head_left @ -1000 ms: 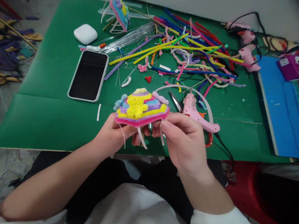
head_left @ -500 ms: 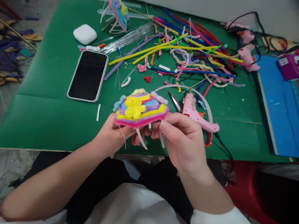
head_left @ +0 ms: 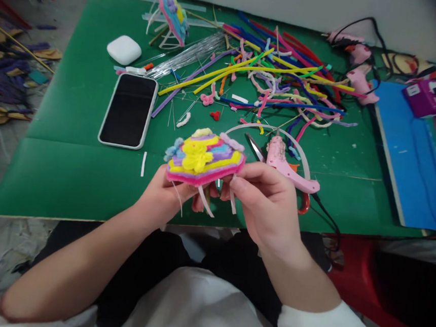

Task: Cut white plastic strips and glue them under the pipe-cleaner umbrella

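Note:
A small umbrella-shaped pipe-cleaner craft [head_left: 206, 161], striped pink, yellow, purple and blue with a yellow flower on top, is held between my hands over the table's front edge. My left hand [head_left: 165, 194] grips it from below on the left, fingers partly hidden beneath it. My right hand [head_left: 266, 201] is closed at its right rim, thumb and forefinger pinching a white strip [head_left: 233, 199] that hangs down. Another white strip [head_left: 206, 201] dangles from the front rim. A pink glue gun [head_left: 288, 169] and scissors [head_left: 255, 147] lie just beyond my right hand.
Loose pipe cleaners [head_left: 249, 69] cover the back of the green table [head_left: 68, 176]. A phone [head_left: 128, 111], a white case [head_left: 124, 50] and a similar umbrella craft [head_left: 172, 19] are on the left. To the right are a blue board [head_left: 409, 160] and more pink glue guns [head_left: 362, 82].
The umbrella craft and my hands have shifted very slightly up and left. My grip looks the same, and the things on the table have not moved.

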A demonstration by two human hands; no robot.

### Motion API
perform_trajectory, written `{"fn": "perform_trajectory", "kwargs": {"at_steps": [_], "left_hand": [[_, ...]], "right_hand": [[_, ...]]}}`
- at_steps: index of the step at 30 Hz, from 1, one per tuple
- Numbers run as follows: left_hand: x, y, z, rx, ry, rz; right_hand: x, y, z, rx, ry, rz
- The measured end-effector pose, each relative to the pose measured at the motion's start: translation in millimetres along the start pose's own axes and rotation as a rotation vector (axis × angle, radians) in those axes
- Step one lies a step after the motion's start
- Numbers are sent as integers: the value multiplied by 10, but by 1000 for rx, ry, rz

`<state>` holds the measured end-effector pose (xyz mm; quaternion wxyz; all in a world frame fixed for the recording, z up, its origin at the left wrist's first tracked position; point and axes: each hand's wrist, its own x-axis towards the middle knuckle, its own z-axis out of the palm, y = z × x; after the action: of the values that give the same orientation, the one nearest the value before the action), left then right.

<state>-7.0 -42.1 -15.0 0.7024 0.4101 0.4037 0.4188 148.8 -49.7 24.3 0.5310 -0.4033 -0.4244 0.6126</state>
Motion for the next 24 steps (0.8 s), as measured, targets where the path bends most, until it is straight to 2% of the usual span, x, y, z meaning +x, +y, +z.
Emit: {"fn": "perform_trajectory", "kwargs": {"at_steps": [6, 24], "left_hand": [[-2, 17, -8, -16, -77, 74], [17, -11, -12, -21, -39, 43]], "right_hand": [[-4, -1, 4, -5, 10, -31], [-5, -3, -2, 25, 18, -13]]}}
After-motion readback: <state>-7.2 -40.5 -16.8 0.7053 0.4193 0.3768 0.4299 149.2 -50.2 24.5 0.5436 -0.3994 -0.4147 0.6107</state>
